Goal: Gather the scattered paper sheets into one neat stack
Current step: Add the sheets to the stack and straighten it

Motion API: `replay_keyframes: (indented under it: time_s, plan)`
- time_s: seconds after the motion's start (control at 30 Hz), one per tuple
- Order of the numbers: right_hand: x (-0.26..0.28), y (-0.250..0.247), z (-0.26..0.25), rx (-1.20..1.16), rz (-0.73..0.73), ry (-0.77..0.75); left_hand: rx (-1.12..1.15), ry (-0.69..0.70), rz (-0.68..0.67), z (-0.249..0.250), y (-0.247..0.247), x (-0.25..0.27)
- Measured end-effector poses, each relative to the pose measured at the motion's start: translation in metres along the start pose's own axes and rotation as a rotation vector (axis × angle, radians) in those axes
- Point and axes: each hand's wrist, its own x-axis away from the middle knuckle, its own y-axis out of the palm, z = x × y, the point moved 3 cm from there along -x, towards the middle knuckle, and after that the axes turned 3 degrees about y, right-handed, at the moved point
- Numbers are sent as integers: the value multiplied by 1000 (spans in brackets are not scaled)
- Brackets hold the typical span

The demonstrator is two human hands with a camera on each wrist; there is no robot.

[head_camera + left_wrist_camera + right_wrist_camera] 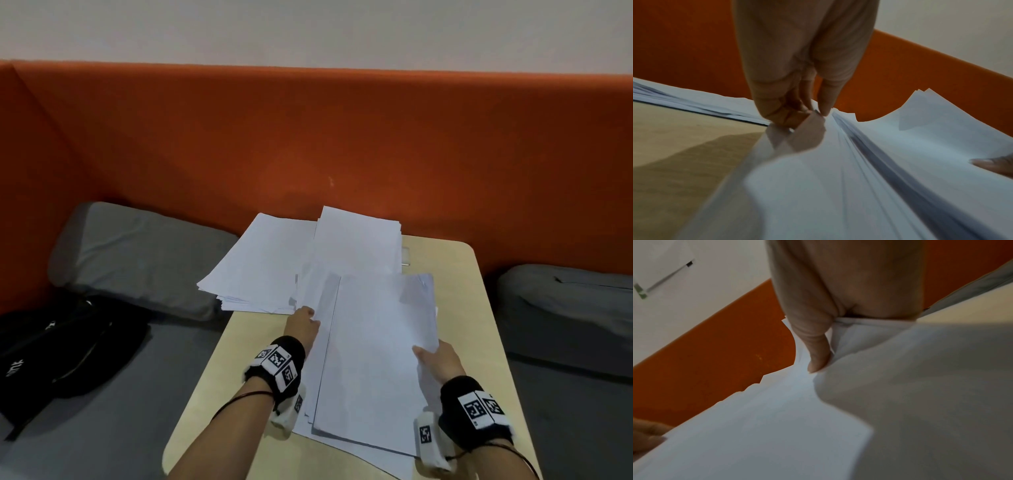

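Head view: paper sheets (373,359) pinched between both hands' fingers (306,313).

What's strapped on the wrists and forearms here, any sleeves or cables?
No sleeves: both forearms are bare. The left wrist band and right wrist band are black, each carrying white squares with black coded markers and a white padded block underneath. A thin dark cord trails from the left band; another runs from the right.

Both forearms are bare, without sleeves. Each wrist wears a black band (284,363) carrying white square tags printed with black coded patterns, plus a white block underneath. A thin dark cord (239,401) circles the left forearm.
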Motion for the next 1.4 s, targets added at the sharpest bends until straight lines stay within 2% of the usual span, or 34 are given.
replay_keyframes:
  time_s: [0.17,0.27,0.47,0.83,0.97,1.1,1.4]
  plan:
    - [-1,1,0,-32,0,4,-327,107,40,3,2,2]
    - [-3,1,3,-27,-5,1,-328,171,62,2,4,2]
    - [-6,1,5,-22,2,-12,-420,126,108,1,4,3]
    - [-8,2,7,-33,4,-25,-433,80,99,1,-4,1]
    - [-8,2,8,-43,1,-27,-374,114,77,1,4,2]
    - [-6,2,9,-47,7,-25,-386,126,152,-5,6,3]
    - [-6,2,7,-31,12,-18,-215,173,74,-3,8,2]
